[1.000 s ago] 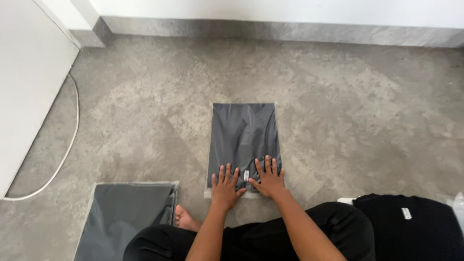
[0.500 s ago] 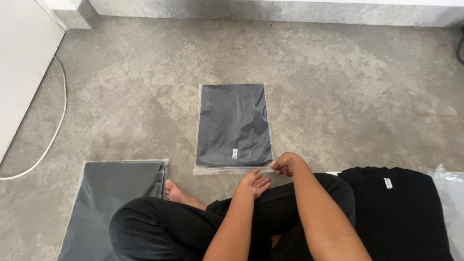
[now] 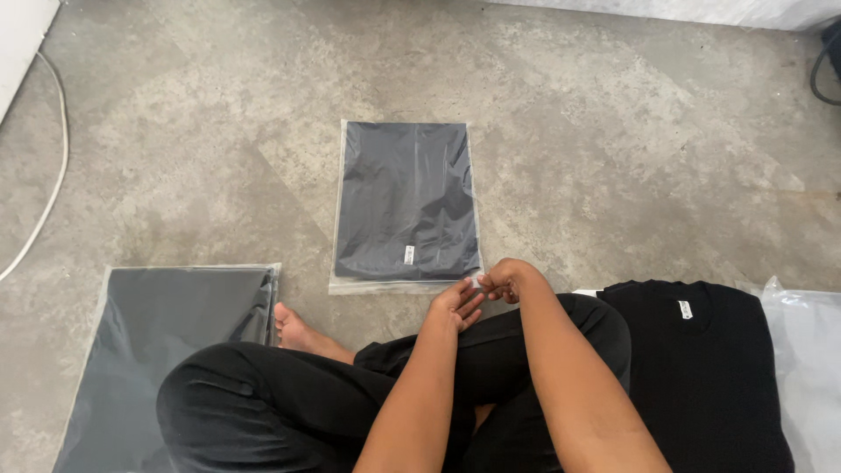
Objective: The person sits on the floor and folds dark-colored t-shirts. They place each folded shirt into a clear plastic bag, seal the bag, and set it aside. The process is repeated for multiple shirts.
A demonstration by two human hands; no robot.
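A dark folded garment sealed in a clear plastic bag (image 3: 407, 201) lies flat on the concrete floor in front of me. My right hand (image 3: 506, 280) is at the bag's near right corner, its fingertips pinched together on the edge of the plastic there. Just beside it, my left hand (image 3: 455, 305) hovers with fingers loosely apart and holds nothing. I sit cross-legged in black trousers (image 3: 289, 394), with a bare foot (image 3: 293, 328) showing at the left.
A stack of bagged dark garments (image 3: 166, 350) lies at my left. A black folded shirt (image 3: 701, 368) lies at my right, with clear plastic (image 3: 810, 368) beyond it. A white cable (image 3: 53, 158) runs along the floor at the far left.
Both hands lay flat on the bag's near edge a second ago. They have since lifted off and drawn back to its near right corner, where the right fingers pinch.
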